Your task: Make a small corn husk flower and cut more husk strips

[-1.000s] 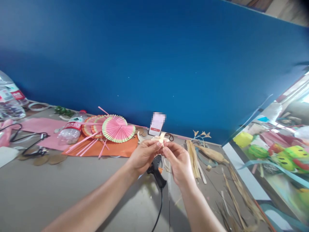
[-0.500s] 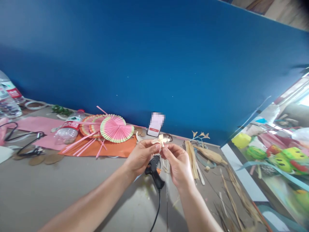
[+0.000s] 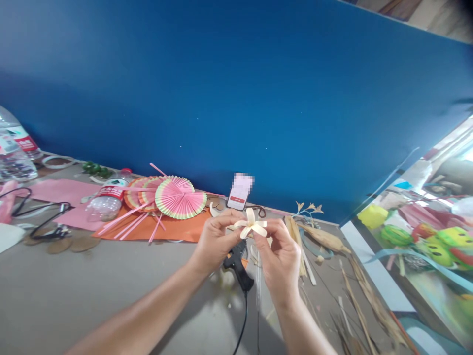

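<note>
The left hand (image 3: 217, 242) and the right hand (image 3: 280, 256) come close together, fingers pinched on a pale flower (image 3: 251, 226) between them, held above the tabletop (image 3: 121, 296) with its petals spread. Fingertips hide its underside, so exactly where each hand grips it is hard to tell. Below lies a black glue gun (image 3: 239, 270), its cord trailing toward the near edge. Beyond the hands a phone (image 3: 237, 197) leans against the blue wall (image 3: 229, 88). To the left, pink pleated fans (image 3: 181, 198) rest on an orange sheet (image 3: 194, 229); dried husks (image 3: 325, 237) lie to the right.
</note>
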`<state>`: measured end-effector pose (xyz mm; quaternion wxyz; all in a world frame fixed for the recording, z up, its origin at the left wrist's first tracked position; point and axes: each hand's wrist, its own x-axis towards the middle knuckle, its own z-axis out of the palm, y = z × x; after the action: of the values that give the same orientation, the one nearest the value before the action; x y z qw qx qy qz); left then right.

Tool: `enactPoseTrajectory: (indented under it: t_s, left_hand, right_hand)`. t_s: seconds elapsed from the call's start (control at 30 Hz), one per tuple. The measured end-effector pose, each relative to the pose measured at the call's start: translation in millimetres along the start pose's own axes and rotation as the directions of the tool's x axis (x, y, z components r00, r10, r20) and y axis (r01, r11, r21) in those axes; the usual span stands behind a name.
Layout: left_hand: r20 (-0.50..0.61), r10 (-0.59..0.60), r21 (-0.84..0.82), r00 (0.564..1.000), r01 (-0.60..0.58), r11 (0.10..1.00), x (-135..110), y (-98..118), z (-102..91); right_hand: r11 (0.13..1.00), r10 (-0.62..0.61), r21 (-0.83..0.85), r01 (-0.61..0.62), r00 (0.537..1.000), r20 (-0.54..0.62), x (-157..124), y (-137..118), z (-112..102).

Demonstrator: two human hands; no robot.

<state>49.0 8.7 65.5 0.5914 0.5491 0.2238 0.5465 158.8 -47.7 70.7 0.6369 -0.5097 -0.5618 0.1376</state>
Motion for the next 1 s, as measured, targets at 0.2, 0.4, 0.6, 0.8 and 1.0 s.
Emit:
enactPoseTrajectory:
  t_s: [0.2,0.4,0.6,0.8,1.0]
  left_hand:
    - [0.055,0.112,0.202,0.992,-0.121,0.972,-5.4,7.5,-0.9]
    - [0.099,0.226,0.254,0.969,-0.244,0.936,-13.5,19.4,1.5]
    - [0.207,0.352,0.187,0.913,-0.390,0.902,-20.0,27.3,1.9]
    - [0.349,0.521,0.223,0.779,-0.609,0.762,-27.8,46.6,1.2]
    - [0.199,0.179,0.104,0.964,-0.202,0.974,-26.0,41.2,5.8]
  right_hand:
    - [0.999,-0.011,0.051,0.009,0.999,0.043,-1.1,-1.7,-2.3]
    - [0.998,-0.056,0.019,0.056,0.997,0.043,-8.0,-10.2,-2.9]
    - [0.981,-0.194,0.009,0.194,0.978,0.070,-12.5,-20.4,-6.8]
    - [0.948,-0.317,0.027,0.316,0.947,0.056,-21.2,-36.2,-10.7]
    - [0.994,-0.083,0.070,0.081,0.996,0.025,-16.8,-42.6,-9.5]
